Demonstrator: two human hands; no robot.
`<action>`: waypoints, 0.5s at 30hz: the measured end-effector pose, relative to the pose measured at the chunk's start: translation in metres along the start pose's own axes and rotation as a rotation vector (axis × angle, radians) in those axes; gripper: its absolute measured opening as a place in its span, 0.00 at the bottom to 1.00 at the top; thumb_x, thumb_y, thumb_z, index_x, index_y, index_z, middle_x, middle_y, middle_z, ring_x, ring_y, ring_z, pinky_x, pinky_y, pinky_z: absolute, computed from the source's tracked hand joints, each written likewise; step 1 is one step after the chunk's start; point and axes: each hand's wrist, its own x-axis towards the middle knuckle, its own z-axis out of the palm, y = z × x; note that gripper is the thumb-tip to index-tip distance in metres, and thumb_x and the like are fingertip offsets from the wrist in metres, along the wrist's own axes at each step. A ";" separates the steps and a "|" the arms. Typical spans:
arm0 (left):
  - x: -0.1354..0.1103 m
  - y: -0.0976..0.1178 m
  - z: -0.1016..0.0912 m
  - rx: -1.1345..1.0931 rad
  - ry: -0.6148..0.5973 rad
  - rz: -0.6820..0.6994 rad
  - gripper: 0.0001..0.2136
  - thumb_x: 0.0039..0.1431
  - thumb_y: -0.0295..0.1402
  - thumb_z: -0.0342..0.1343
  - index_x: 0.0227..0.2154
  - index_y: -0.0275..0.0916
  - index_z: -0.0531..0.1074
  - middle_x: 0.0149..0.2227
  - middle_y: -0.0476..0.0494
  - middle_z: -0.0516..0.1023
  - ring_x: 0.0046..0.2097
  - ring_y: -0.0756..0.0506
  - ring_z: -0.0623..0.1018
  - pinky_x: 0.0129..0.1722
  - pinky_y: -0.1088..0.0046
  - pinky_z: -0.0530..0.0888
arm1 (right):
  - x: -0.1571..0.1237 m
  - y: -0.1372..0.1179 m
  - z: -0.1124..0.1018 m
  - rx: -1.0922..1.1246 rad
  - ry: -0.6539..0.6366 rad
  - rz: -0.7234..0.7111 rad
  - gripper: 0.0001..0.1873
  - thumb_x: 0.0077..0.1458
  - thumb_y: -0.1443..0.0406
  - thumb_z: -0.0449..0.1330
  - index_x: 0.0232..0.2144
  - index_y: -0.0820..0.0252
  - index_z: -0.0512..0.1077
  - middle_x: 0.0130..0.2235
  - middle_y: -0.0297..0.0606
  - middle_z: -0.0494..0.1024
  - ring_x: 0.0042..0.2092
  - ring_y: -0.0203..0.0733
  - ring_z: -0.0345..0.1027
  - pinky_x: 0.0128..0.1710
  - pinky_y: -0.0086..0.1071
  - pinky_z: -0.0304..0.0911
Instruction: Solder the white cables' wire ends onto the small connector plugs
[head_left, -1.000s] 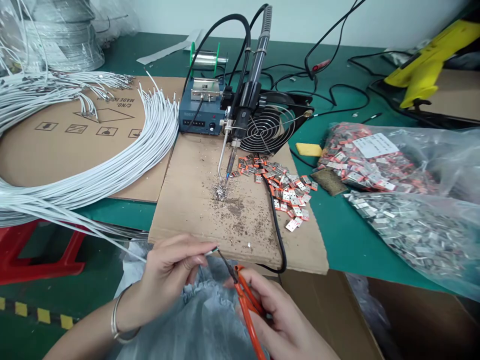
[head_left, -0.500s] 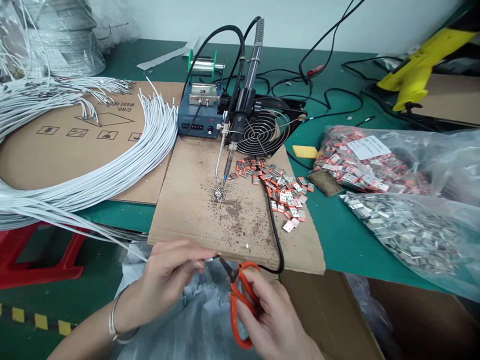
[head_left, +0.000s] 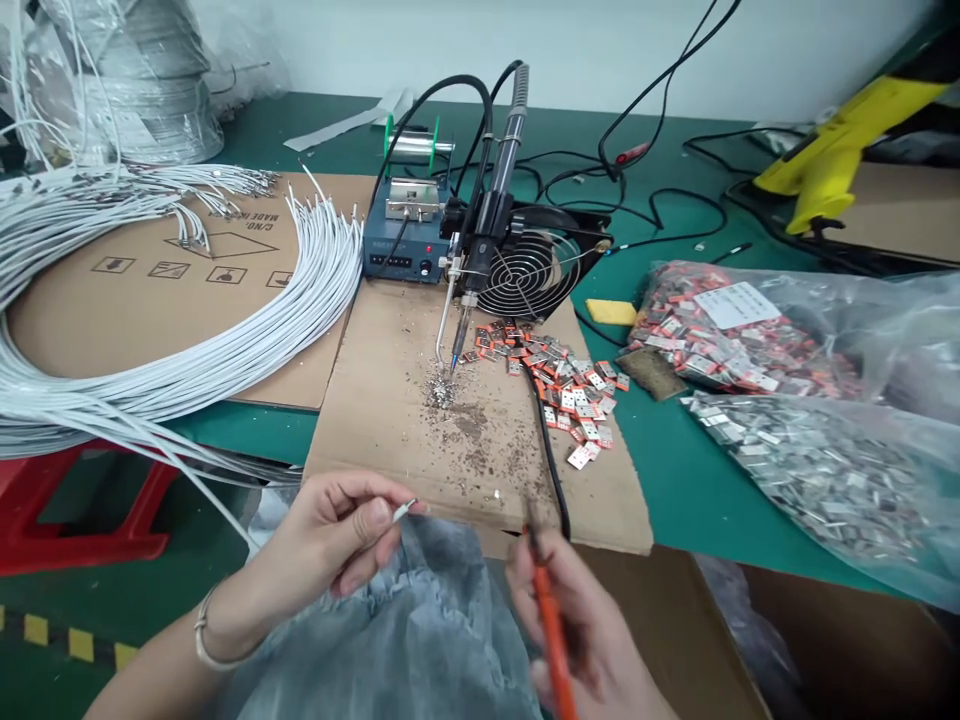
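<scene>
Between thumb and fingers, my left hand pinches the end of a white cable, its short tip pointing right. The rest of that cable trails left toward the big bundle of white cables. My right hand grips orange-handled scissors, now seen edge-on and apart from the cable; whether the blades are apart is blurred. Both hands are over my lap at the near edge of a cardboard sheet. Beyond them a soldering iron hangs in its stand, tip down over solder crumbs.
Orange-and-silver USB connectors lie heaped on the cardboard's right side. A soldering station, a solder spool and a fan stand behind. Two plastic bags of parts and a yellow sponge are at right; a red stool is below left.
The scissors have come away from the cable end, moving right and turning edge-on in my right hand. My left hand still holds the cable, tilted slightly, its tip now exposed.
</scene>
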 end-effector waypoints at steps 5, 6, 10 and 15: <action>-0.001 -0.001 0.002 -0.038 0.013 0.028 0.09 0.54 0.37 0.59 0.33 0.36 0.77 0.17 0.52 0.69 0.12 0.61 0.57 0.10 0.87 0.51 | 0.011 -0.028 0.003 -0.212 -0.139 0.029 0.07 0.53 0.62 0.55 0.36 0.55 0.68 0.27 0.34 0.73 0.30 0.39 0.67 0.30 0.28 0.65; 0.000 -0.001 0.003 -0.032 0.012 0.022 0.09 0.54 0.36 0.59 0.33 0.36 0.78 0.17 0.52 0.69 0.12 0.61 0.57 0.10 0.87 0.51 | 0.013 -0.031 0.003 -0.248 -0.143 0.013 0.06 0.52 0.64 0.54 0.35 0.55 0.68 0.28 0.34 0.73 0.30 0.39 0.66 0.30 0.28 0.64; 0.000 -0.002 0.006 -0.025 0.018 0.020 0.09 0.53 0.37 0.59 0.34 0.37 0.77 0.16 0.53 0.68 0.12 0.60 0.57 0.10 0.86 0.51 | 0.018 -0.034 0.002 -0.338 -0.135 -0.050 0.09 0.52 0.66 0.53 0.37 0.54 0.68 0.29 0.33 0.75 0.29 0.39 0.66 0.31 0.28 0.63; 0.001 -0.003 0.008 0.022 0.053 0.010 0.12 0.51 0.39 0.60 0.34 0.35 0.77 0.17 0.53 0.69 0.12 0.59 0.58 0.10 0.85 0.51 | 0.016 -0.028 0.001 -0.427 -0.115 -0.097 0.13 0.53 0.67 0.52 0.42 0.54 0.66 0.31 0.35 0.76 0.30 0.41 0.68 0.30 0.29 0.64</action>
